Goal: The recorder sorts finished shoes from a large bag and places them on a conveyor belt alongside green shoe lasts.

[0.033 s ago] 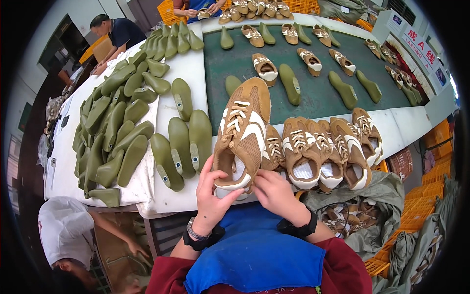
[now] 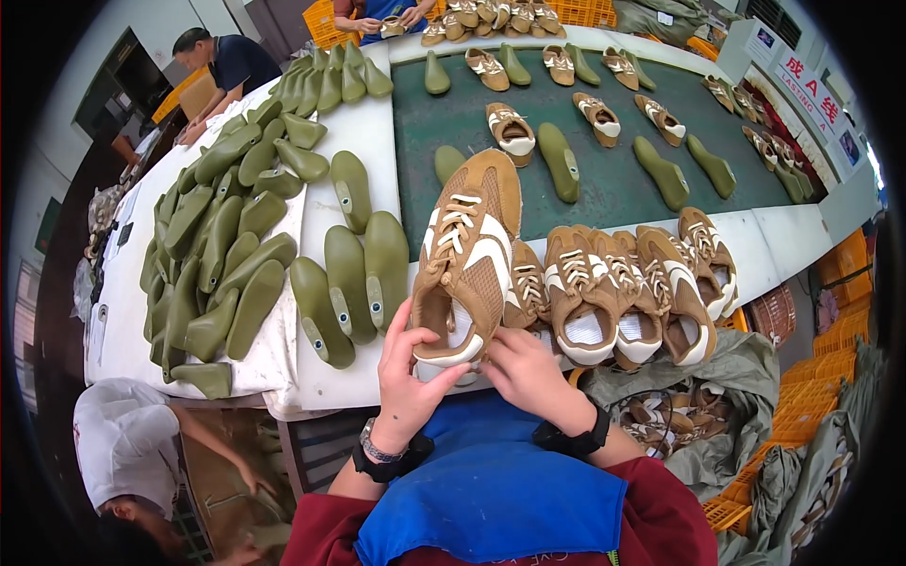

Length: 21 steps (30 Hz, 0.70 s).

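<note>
A brown sneaker upper [image 2: 466,241] with white stripes and cream laces is held up in front of me, toe away and heel toward me. My left hand [image 2: 406,368] grips its heel from the left, thumb along the white heel patch and fingers at the opening. My right hand [image 2: 538,377] is closed at the right side of the heel, its fingertips pinched against the edge; the exact spot is partly hidden. Right beside it stand several similar brown sneakers [image 2: 578,292]. On the left, olive-green shoe lasts [image 2: 346,283] lie on the white table.
A big heap of green lasts [image 2: 222,222] covers the left table [image 2: 118,330]. Across the green conveyor belt [image 2: 425,118] sit shoes and lasts. An open sack of shoes [image 2: 675,415] stands at lower right by orange crates [image 2: 802,415]. A co-worker in white [image 2: 127,443] bends at lower left.
My right fingers have shifted slightly at the heel, while the sneaker and my left hand stay put. At lower left, the bending co-worker's arm has moved a little.
</note>
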Motion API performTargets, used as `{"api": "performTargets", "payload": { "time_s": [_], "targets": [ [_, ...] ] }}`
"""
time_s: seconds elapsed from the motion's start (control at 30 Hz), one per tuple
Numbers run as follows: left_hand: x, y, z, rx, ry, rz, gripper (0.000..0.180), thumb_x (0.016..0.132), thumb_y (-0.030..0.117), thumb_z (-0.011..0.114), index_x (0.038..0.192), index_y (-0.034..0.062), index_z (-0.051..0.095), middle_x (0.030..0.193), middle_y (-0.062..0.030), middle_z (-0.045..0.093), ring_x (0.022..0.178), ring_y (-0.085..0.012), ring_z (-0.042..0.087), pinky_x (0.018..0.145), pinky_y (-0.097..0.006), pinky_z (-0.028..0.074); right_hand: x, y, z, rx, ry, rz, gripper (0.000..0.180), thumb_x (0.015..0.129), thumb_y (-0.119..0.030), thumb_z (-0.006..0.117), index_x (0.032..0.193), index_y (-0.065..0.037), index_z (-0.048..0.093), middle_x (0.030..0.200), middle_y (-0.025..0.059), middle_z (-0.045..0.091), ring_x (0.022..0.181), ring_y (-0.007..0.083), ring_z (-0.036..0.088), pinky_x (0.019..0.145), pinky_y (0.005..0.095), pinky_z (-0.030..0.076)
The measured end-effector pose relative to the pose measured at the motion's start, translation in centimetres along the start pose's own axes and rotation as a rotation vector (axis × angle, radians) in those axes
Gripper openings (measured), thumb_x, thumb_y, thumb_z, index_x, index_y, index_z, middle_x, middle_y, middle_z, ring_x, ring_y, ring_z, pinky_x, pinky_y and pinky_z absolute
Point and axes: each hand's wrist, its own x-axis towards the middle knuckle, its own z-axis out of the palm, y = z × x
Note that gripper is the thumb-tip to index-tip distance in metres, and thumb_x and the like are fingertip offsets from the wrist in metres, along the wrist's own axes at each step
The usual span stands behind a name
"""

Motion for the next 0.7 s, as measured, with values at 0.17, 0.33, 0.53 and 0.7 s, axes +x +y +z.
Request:
{"api": "performTargets", "payload": {
  "time_s": [0.17,0.33,0.53,0.7],
  "targets": [
    [0.5,0.4,-0.7,0.055,-0.062,-0.023,0.045,0.066,0.000,0.077,0.102,0.0019,0.051,0.143,-0.0191,0.029,0.119,-0.0223,0.049,0.091,-0.031,0.049,-0.4,0.7,2.4,-0.187,-0.167,-0.049,0.039,0.078,-0.032,0.066,0.110,-0.009,0.060,0.129,0.0161,0.046,0.118,0.0376,0.044,0.097,0.0509,0.035],
    [4.4,-0.5,-3.2,0.317,-0.020,0.087,0.044,0.062,0.013,0.083,0.095,0.0026,0.057,0.131,-0.0231,0.046,0.111,-0.0286,0.056,0.084,-0.033,0.049,-0.3,2.0,3.4,-0.217,-0.225,-0.028,0.040,0.080,-0.043,0.062,0.107,-0.014,0.064,0.134,0.0174,0.043,0.120,0.0384,0.042,0.100,0.0525,0.030],
    [15.7,-0.9,-7.8,0.581,-0.200,-0.077,0.051,0.072,0.030,0.077,0.106,-0.0033,0.061,0.090,-0.0110,0.067,0.079,-0.0139,0.062,0.071,-0.028,0.049,-0.8,1.9,3.7,-0.211,-0.182,-0.057,0.037,0.079,-0.042,0.063,0.099,-0.012,0.067,0.135,0.0165,0.043,0.118,0.0373,0.044,0.100,0.0513,0.030],
    [25.8,-5.8,-6.2,0.880,-0.366,-0.218,0.063,0.068,0.051,0.073,0.100,-0.0029,0.065,0.088,-0.0184,0.067,0.081,-0.0270,0.066,0.074,-0.035,0.051,-0.6,2.1,3.2,-0.181,-0.225,-0.063,0.034,0.079,-0.040,0.063,0.095,-0.010,0.066,0.135,0.0157,0.043,0.118,0.0367,0.044,0.101,0.0511,0.029]
  ]
}}
